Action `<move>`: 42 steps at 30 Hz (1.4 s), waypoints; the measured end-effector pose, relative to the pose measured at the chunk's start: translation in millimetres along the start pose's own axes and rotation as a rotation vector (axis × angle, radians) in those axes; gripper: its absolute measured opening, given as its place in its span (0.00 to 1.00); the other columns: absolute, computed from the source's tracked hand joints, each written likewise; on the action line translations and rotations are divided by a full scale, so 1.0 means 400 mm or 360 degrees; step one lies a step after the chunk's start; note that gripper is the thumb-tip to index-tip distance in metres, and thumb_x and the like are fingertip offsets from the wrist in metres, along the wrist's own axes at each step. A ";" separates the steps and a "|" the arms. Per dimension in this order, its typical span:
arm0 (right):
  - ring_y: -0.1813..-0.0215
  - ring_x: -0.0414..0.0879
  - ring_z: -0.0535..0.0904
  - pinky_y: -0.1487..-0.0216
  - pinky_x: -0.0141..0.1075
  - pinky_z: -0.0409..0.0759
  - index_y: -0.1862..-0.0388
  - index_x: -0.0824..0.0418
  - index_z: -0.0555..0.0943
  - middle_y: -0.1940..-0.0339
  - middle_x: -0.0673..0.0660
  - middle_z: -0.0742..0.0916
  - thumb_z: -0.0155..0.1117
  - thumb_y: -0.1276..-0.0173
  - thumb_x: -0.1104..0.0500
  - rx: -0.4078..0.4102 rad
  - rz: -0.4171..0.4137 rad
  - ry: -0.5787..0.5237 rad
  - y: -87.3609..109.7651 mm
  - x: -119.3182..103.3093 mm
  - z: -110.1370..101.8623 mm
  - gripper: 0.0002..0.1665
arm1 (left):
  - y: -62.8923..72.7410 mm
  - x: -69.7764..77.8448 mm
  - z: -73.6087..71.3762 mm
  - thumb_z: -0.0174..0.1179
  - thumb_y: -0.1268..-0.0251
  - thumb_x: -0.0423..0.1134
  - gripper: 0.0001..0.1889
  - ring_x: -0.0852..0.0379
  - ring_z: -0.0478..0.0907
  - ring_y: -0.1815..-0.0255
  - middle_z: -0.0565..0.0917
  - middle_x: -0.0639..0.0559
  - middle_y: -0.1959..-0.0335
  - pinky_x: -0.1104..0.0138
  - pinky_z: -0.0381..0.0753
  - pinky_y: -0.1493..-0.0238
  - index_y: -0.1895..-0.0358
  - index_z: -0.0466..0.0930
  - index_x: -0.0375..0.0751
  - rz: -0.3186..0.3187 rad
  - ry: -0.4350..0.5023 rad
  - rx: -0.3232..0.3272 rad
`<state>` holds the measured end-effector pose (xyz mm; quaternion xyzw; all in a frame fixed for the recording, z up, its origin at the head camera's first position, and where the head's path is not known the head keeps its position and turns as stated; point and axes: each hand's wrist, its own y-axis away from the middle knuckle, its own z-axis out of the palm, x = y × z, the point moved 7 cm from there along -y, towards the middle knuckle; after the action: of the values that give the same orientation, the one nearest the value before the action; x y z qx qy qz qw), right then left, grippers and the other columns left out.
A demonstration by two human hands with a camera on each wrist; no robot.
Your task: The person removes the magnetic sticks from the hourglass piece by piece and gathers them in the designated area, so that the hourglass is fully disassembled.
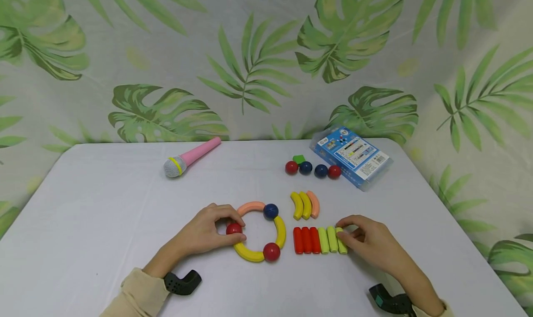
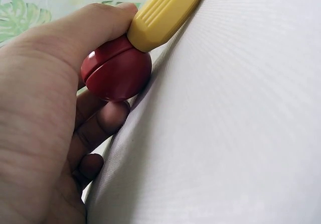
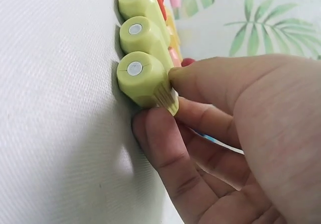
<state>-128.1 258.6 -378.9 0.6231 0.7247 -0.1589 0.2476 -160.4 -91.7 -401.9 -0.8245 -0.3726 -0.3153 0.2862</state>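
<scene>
My left hand [image 1: 204, 230] holds a red ball [image 2: 119, 76] between thumb and fingers. That ball sits at the left of a ring made of curved sticks and balls. An orange curved stick [image 1: 251, 207], a blue ball [image 1: 271, 211], a yellow curved stick [image 1: 281, 233], another red ball [image 1: 271, 252] and a second yellow curved stick [image 1: 250, 253] complete the circle. With thumb and fingers, my right hand [image 1: 370, 243] pinches the rightmost light green stick [image 3: 143, 78]. It lies at the end of a row, beside two more green sticks [image 1: 327, 240] and three red sticks [image 1: 307, 240].
Behind the row lie two yellow curved sticks [image 1: 301, 205] and an orange one [image 1: 314, 204]. Farther back are red and blue balls [image 1: 306, 168], a green piece [image 1: 299, 159] and a blue boxed package [image 1: 351, 155]. A pink toy microphone [image 1: 191, 157] lies at the back left.
</scene>
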 end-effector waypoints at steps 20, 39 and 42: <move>0.59 0.42 0.80 0.61 0.28 0.83 0.47 0.58 0.85 0.56 0.50 0.88 0.72 0.31 0.61 0.0147 -0.0219 0.0050 -0.021 -0.085 -0.013 0.15 | -0.002 0.008 0.000 0.77 0.42 0.51 0.13 0.64 0.76 0.58 0.83 0.74 0.61 0.66 0.72 0.54 0.56 0.86 0.62 0.0008 0.0016 0.0001; 0.48 0.38 0.77 0.44 0.37 0.83 0.41 0.48 0.84 0.47 0.42 0.86 0.74 0.33 0.46 -0.0490 -0.0619 0.0233 -0.045 -0.334 0.169 0.22 | -0.002 -0.004 -0.015 0.77 0.41 0.44 0.22 0.64 0.77 0.58 0.81 0.58 0.39 0.70 0.77 0.55 0.44 0.83 0.51 0.0005 0.0053 0.0159; 0.46 0.38 0.76 0.44 0.36 0.82 0.42 0.45 0.84 0.47 0.40 0.86 0.74 0.33 0.43 -0.0540 -0.0619 0.0258 -0.040 -0.342 0.197 0.23 | -0.002 -0.002 -0.016 0.76 0.40 0.45 0.24 0.65 0.77 0.58 0.83 0.59 0.41 0.70 0.78 0.55 0.41 0.83 0.52 0.0017 0.0039 0.0148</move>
<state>-117.2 100.6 -369.1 0.4325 0.8645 -0.0293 0.2545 -163.6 -96.3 -398.2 -0.8084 -0.3790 -0.3062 0.3304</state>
